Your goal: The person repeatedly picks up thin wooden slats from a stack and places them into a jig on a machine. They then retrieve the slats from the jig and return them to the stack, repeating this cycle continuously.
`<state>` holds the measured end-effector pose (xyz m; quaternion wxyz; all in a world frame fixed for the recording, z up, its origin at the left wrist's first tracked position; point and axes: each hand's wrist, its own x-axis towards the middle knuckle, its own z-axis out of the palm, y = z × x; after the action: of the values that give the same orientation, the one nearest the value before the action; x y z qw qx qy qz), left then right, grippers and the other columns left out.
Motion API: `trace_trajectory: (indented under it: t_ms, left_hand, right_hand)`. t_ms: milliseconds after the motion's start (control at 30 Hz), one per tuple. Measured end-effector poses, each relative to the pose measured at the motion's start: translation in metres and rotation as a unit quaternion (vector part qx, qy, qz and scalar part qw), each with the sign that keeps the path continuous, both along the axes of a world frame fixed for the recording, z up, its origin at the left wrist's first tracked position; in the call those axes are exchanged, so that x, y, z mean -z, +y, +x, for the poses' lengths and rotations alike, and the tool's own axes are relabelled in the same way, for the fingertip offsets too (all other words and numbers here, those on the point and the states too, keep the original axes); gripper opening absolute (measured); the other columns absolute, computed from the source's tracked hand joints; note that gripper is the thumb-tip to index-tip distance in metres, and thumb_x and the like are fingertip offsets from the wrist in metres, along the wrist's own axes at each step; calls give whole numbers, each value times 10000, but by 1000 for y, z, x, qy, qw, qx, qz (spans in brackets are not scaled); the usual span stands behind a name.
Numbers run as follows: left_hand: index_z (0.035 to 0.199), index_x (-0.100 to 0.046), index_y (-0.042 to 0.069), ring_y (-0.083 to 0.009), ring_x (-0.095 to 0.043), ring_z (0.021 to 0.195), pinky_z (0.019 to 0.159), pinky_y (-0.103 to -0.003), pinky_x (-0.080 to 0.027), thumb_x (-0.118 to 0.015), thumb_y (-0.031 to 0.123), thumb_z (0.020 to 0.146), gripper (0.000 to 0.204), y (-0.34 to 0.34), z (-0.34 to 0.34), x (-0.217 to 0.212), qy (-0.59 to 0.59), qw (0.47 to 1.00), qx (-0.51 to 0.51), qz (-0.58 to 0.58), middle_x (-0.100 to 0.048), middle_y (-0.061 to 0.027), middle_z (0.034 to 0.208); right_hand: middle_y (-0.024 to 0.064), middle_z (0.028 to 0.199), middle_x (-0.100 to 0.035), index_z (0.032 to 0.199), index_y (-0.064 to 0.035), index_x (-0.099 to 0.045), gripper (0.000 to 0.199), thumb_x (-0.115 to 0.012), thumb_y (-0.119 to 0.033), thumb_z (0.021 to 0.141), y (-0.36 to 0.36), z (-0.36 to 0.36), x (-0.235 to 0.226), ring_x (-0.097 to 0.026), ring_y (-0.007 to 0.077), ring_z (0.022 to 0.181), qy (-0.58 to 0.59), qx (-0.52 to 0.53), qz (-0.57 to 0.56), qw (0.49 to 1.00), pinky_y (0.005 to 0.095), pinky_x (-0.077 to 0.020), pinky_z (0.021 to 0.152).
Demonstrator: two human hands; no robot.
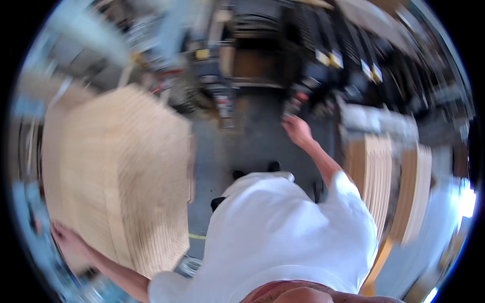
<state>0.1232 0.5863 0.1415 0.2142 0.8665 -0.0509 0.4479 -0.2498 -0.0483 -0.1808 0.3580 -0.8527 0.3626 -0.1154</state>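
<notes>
My right hand (298, 129) reaches forward, just below a grey machine fitting with a red knob (301, 96). Blur hides whether its fingers touch that fitting or hold anything. Out to the far left, my left hand (69, 241) is at the outer side of a large stack of pale wooden boards (86, 166). The fingers there are smeared, so contact with the boards is unclear. The stack's many layered edges face my body.
Dark machinery (257, 50) with yellow and white labels spans the front. More wooden boards (379, 177) stand in stacks on the right, near an orange-yellow bar (380, 262). Grey floor (252, 136) with a short yellow line (197, 236) lies between the stacks.
</notes>
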Motion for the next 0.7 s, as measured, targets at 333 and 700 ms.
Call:
trace_trajectory:
  t_ms: [333,700]
  left_hand:
    - [1147,-647,16,-158,-614,943,819,-279,-496,-618,119,938,235,-458,-170,224,419,725,546,15,-650,-79,1086]
    - [1106,-663,10,-188,-661,836,759,-288,-524,-654,133,897,242,-652,-217,295,461,523,699,158,-669,-121,983]
  right_hand:
    - [135,1198,-597,1189,-78,-608,395,-694,-133,808,15,-223,22,-554,349,1127,88,220,-181,955,462,-462,927]
    - [178,1268,-527,1310,-69,-484,508,-594,-65,815,135,-338,78,-498,400,1170,287,450,-128,836,502,-447,949]
